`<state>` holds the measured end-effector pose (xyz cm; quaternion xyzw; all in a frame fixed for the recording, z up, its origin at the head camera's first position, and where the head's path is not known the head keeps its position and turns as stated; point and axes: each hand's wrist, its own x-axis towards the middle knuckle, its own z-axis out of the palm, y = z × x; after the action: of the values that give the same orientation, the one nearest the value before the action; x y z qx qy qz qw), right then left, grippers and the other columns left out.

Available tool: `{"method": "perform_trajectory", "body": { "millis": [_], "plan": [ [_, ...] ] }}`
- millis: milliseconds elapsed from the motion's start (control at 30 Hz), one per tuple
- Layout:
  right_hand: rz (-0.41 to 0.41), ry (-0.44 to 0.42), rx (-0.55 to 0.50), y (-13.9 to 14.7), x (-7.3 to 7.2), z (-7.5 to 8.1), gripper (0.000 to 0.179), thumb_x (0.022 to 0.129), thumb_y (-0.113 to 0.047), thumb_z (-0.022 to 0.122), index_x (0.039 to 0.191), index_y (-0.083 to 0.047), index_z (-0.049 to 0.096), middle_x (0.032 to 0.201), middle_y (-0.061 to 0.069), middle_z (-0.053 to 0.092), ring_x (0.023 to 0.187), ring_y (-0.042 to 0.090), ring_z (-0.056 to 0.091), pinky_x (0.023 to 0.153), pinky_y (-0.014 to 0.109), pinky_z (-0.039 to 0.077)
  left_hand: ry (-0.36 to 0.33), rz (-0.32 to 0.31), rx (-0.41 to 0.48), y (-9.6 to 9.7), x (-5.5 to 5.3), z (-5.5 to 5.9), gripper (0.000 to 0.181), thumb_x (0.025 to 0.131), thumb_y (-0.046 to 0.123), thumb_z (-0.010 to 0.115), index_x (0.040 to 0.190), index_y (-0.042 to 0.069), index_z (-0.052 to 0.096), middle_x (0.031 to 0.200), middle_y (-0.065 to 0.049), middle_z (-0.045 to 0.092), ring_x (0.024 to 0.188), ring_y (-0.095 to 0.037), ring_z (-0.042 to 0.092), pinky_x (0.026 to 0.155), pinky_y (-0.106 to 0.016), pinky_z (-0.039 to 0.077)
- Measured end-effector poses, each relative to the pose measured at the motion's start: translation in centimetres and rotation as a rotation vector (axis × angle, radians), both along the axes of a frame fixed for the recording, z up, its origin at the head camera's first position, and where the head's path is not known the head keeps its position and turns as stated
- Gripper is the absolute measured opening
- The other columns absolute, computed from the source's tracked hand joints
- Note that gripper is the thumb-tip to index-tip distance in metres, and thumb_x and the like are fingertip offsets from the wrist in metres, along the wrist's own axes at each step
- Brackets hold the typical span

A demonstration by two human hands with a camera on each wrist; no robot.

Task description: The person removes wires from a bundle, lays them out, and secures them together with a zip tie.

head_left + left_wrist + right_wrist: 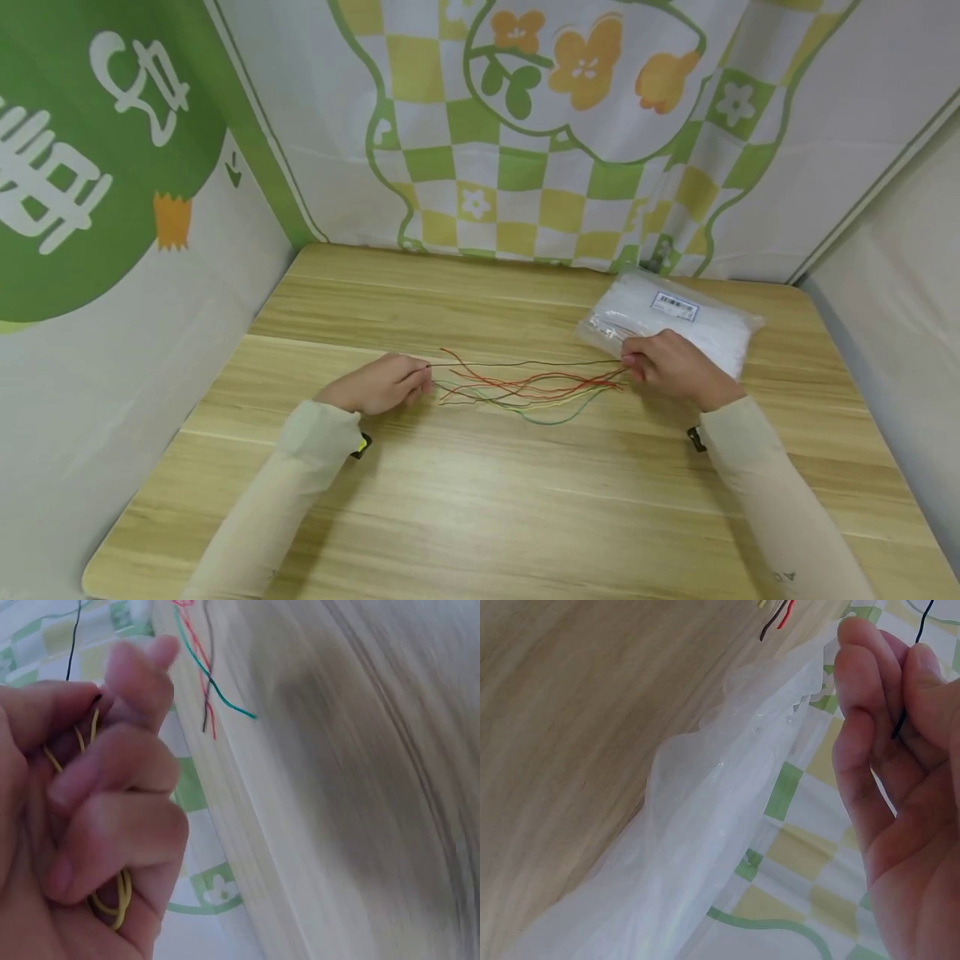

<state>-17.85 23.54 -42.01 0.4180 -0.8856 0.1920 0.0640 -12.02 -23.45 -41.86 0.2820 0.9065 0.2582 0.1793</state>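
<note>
A thin black wire (525,363) runs nearly straight across between the two hands, over the table. My left hand (386,383) pinches its left end between thumb and forefinger. Thin yellow loops (124,900) lie in the left palm, under the curled fingers. At the other end, my right hand (667,367) pinches the black wire between thumb and fingertips, and a short black tip (898,727) sticks out below the thumb. Beneath the stretched wire lies a loose bunch of wires (517,390) in red, yellow, green and dark colours, with a green one (551,422) bowing toward the front.
A clear plastic bag (615,304) of white contents, with a barcode label (675,306), lies at the back right beside the right hand. The wooden table (480,500) meets a patterned curtain (525,208) at its far edge.
</note>
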Motion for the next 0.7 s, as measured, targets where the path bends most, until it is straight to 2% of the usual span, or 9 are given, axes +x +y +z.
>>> {"method": "perform_trajectory", "body": {
  "millis": [133,267,400,533,700],
  "plan": [
    [0.0,-0.012,0.009,0.0,0.0,-0.2,0.03,0.096,0.004,0.067,0.076,-0.016,0.06,0.059,-0.019,0.051,0.058,-0.003,0.047,0.062,0.027,0.046,0.14,-0.011,-0.175,0.2,0.1,0.3,0.038,0.115,0.018,0.039,0.082,0.014,0.056,0.066,0.006,0.046,0.061,-0.01,0.045,0.069,-0.034,0.047],
    [-0.014,-0.044,0.027,0.0,0.1,-0.4,0.027,0.097,0.005,0.065,0.078,-0.014,0.062,0.06,-0.018,0.054,0.058,-0.004,0.049,0.063,0.028,0.049,0.23,-0.016,-0.314,0.2,0.2,0.7,0.036,0.114,0.02,0.043,0.079,0.018,0.049,0.063,0.007,0.038,0.059,-0.011,0.042,0.062,-0.035,0.046],
    [-0.016,-0.049,0.048,0.0,0.2,-0.7,0.028,0.097,0.006,0.065,0.078,-0.014,0.062,0.06,-0.017,0.054,0.058,-0.005,0.049,0.063,0.026,0.049,0.262,-0.03,-0.36,0.2,0.1,0.9,0.037,0.113,0.02,0.047,0.076,0.018,0.049,0.061,0.008,0.036,0.055,-0.009,0.037,0.056,-0.029,0.04],
    [0.003,-0.027,0.062,-0.1,0.3,-0.7,0.031,0.092,0.011,0.062,0.076,-0.015,0.058,0.06,-0.017,0.05,0.056,-0.004,0.045,0.06,0.023,0.045,0.275,-0.036,-0.387,0.2,0.0,1.1,0.04,0.113,0.021,0.047,0.073,0.017,0.049,0.06,0.008,0.036,0.054,-0.007,0.034,0.053,-0.025,0.035],
    [0.014,0.016,0.067,-0.1,0.3,-0.9,0.034,0.086,0.013,0.063,0.073,-0.017,0.055,0.06,-0.017,0.043,0.056,-0.003,0.039,0.058,0.022,0.039,0.336,-0.067,-0.405,0.3,0.0,1.2,0.038,0.112,0.019,0.051,0.074,0.015,0.056,0.059,0.006,0.042,0.054,-0.009,0.037,0.05,-0.027,0.037]
  ]
}}
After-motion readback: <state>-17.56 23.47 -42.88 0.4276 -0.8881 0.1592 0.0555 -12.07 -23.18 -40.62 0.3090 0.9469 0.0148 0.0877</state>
